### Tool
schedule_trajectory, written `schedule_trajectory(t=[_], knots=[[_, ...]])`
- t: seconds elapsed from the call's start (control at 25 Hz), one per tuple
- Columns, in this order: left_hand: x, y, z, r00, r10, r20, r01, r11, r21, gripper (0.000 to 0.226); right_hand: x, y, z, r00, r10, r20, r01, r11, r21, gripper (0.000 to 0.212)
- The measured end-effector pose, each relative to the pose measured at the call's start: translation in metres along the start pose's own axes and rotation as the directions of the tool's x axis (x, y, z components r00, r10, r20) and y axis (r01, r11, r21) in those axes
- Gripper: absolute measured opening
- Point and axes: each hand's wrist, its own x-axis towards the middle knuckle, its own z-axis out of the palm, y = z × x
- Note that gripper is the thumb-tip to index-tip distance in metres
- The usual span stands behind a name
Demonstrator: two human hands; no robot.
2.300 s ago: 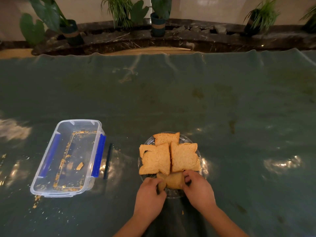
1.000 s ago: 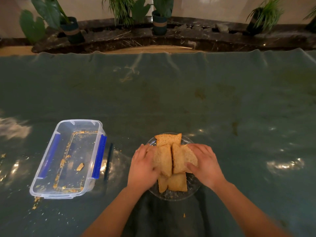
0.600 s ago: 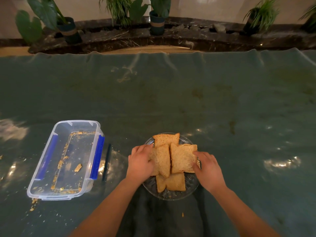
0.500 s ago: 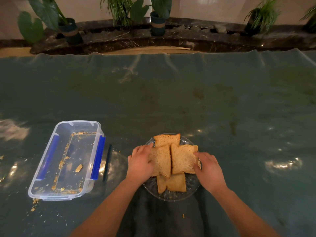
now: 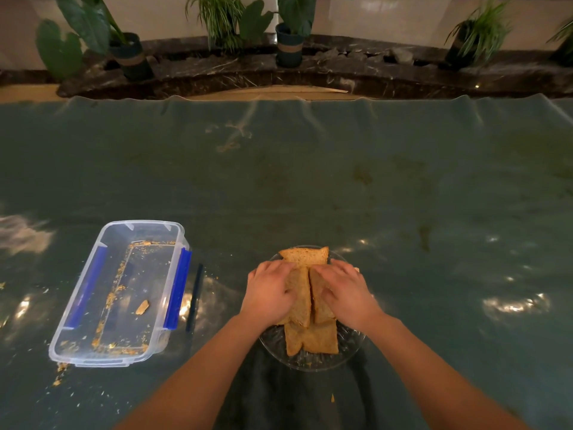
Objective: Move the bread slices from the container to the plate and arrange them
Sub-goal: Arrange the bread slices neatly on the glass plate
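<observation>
Several brown bread slices (image 5: 311, 338) lie on a clear glass plate (image 5: 347, 352) near the table's front edge. One slice (image 5: 305, 256) sits at the plate's far side, one at the near side. My left hand (image 5: 270, 293) lies flat on the middle left slice (image 5: 301, 297). On the middle right slice (image 5: 319, 305) rests my right hand (image 5: 345, 293), also flat. Both hands press the two slices together at the plate's centre. The clear plastic container (image 5: 93, 356) with blue clips stands to the left, holding only crumbs and one small bread scrap (image 5: 142, 306).
A dark thin stick (image 5: 194, 297) lies between the container and the plate. Crumbs are scattered on the green tablecloth (image 5: 310, 181) by the container. Potted plants (image 5: 290, 41) stand on a dark stone ledge beyond the table's far edge.
Both hands have slid inward from the plate's sides onto the two middle slices, pushing them closer together. The container has not moved.
</observation>
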Motion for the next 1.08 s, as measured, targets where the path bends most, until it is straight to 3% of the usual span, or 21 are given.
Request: schedule_trajectory(t=[0.16,0.24,0.36,0.48,0.56,0.68,0.92,1.08], knots=[[-0.004,-0.003,0.002,1.0,0.022,-0.014,-0.022,1.0,0.012,0.065,-0.002,-0.001,0.0,0.999,-0.03,-0.019,0.03,0.999,0.01,0.057],[-0.006,-0.006,0.001,0.996,0.021,-0.081,-0.024,0.999,-0.032,0.065,-0.004,-0.001,-0.005,0.995,-0.024,-0.096,0.031,0.997,0.074,0.054],[-0.012,-0.016,-0.002,0.981,-0.09,-0.173,0.053,0.977,-0.205,0.063,-0.015,0.008,-0.013,0.952,0.14,-0.273,-0.087,0.976,0.197,0.043],[-0.023,-0.028,-0.003,0.913,-0.372,-0.17,0.249,0.836,-0.488,0.061,-0.036,0.021,-0.013,0.866,0.38,-0.324,-0.275,0.905,0.326,0.033],[-0.034,-0.035,0.0,0.85,-0.516,-0.108,0.351,0.707,-0.614,0.06,-0.051,0.028,-0.006,0.856,0.437,-0.277,-0.331,0.874,0.356,0.029],[-0.053,-0.035,0.007,0.815,-0.579,0.008,0.434,0.6,-0.672,0.059,-0.066,0.032,0.006,0.864,0.446,-0.235,-0.358,0.871,0.337,0.027],[-0.065,-0.023,0.005,0.87,-0.491,0.053,0.414,0.667,-0.62,0.05,-0.082,0.022,0.02,0.888,0.371,-0.273,-0.31,0.92,0.241,0.026],[-0.057,-0.017,-0.001,0.889,-0.454,0.058,0.404,0.72,-0.564,0.046,-0.081,0.024,0.019,0.883,0.398,-0.248,-0.33,0.904,0.273,0.028]])
